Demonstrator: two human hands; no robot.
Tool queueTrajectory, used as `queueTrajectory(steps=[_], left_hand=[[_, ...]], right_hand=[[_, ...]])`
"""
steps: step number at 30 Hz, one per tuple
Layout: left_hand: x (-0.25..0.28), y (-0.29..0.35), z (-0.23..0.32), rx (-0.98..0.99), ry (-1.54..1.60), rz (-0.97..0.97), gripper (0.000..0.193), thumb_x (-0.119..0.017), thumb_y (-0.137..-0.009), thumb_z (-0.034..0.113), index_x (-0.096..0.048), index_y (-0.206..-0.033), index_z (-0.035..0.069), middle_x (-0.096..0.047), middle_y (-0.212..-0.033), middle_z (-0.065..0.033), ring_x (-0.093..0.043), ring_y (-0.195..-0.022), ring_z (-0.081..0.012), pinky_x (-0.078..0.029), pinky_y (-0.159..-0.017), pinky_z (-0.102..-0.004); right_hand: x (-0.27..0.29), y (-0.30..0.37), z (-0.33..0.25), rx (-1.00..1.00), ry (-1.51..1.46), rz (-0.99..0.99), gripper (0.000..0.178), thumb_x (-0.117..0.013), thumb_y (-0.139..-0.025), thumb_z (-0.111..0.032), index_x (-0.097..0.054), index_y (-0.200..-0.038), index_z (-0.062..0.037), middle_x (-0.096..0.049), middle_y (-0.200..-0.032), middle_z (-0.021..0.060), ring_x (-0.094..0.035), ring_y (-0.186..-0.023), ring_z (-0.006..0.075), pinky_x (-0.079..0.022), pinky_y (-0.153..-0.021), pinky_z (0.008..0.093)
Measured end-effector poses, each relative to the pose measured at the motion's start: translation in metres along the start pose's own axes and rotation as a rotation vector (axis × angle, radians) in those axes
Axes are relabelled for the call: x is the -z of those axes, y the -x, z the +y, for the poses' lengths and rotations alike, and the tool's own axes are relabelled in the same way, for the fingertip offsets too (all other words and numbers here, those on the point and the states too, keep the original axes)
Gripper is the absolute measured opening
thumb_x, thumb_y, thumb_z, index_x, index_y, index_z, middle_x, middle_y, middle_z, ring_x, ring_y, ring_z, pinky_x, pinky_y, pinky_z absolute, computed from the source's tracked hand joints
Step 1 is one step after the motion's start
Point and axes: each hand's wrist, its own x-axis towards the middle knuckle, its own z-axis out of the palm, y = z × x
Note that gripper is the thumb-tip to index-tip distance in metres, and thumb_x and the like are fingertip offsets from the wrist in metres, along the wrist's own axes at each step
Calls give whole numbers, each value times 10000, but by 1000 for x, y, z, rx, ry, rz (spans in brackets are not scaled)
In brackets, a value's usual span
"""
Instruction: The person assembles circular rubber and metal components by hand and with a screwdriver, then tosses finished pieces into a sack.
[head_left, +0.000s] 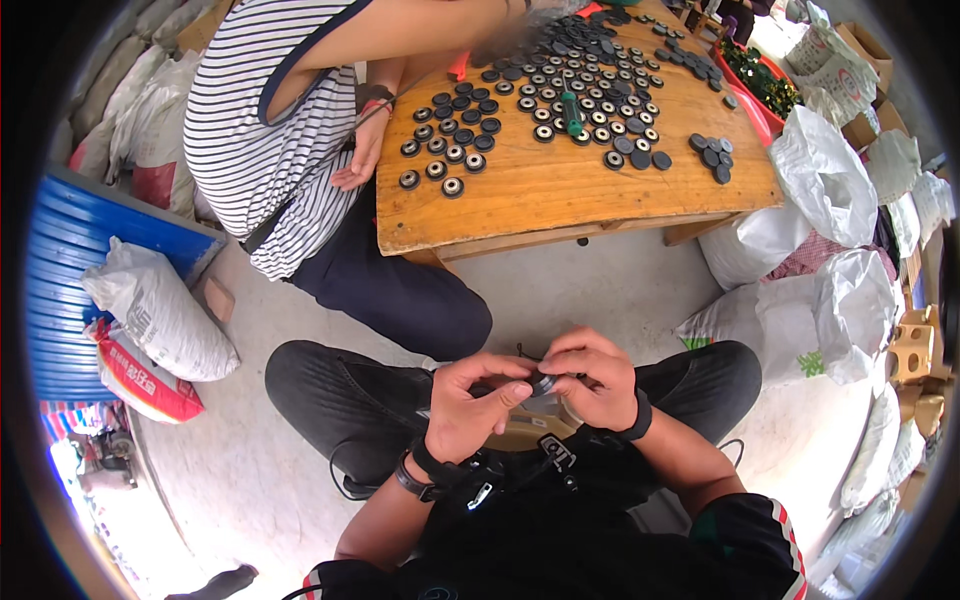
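My left hand [478,402] and my right hand [597,380] meet above my lap. Pinched between their fingertips is a small dark round part [541,384] with a paler, metallic-looking edge. The fingers cover much of it, so its exact kind is hidden. It resembles the black round discs [452,187] on the wooden table [520,205] ahead, several with metal centres. A tan container [525,432] shows partly beneath my hands, between my thighs.
Across the table's left corner sits a person in a striped shirt [250,130], one hand [368,150] hanging beside the edge. A green bottle-like object [571,113] is among the discs. White sacks [825,180] crowd the right; filled bags [165,310] lie at left.
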Motion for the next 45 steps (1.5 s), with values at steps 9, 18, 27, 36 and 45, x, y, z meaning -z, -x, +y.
queueTrajectory(steps=[9,18,27,36,45], left_hand=[[0,-5,16,-6,-199,-50,252,-814,-852,-22,-728,-1088,-24,-758,-1073,-89,-604,-626,-25,-460,-494,-196],[3,-3,10,-106,-333,14,383,-808,-830,-44,-735,-1201,14,-735,-1095,-82,-622,-650,-40,-458,-501,-197],[2,-2,3,-237,-444,56,329,-764,-819,-107,-742,-1134,-15,-733,-1095,-105,-651,-669,-71,-480,-527,-206],[-1,-2,5,-255,-468,75,332,-778,-812,-92,-744,-1132,-11,-735,-1079,-100,-661,-695,-87,-494,-558,-214],[-7,-13,-7,-387,-690,32,410,-838,-729,-47,-751,-1124,21,-744,-1075,-104,-588,-679,-85,-503,-625,-242]], right_hand=[[3,-1,3,-147,-133,-55,208,-759,-912,-68,-735,-1102,11,-685,-1060,141,-664,-858,200,-534,-765,306],[-3,-3,3,-139,-86,1,200,-630,-929,35,-725,-1106,24,-680,-1074,155,-673,-826,207,-538,-749,316],[4,5,15,-165,73,-27,343,-503,-752,136,-755,-944,4,-674,-848,111,-635,-701,188,-494,-633,290],[11,11,25,-93,43,-146,408,-410,-758,139,-731,-981,20,-662,-790,99,-634,-664,155,-497,-616,294],[-4,5,11,-801,-804,-139,404,-491,-1111,-347,-502,-1372,-39,-605,-1138,73,-675,-793,153,-578,-668,284]])
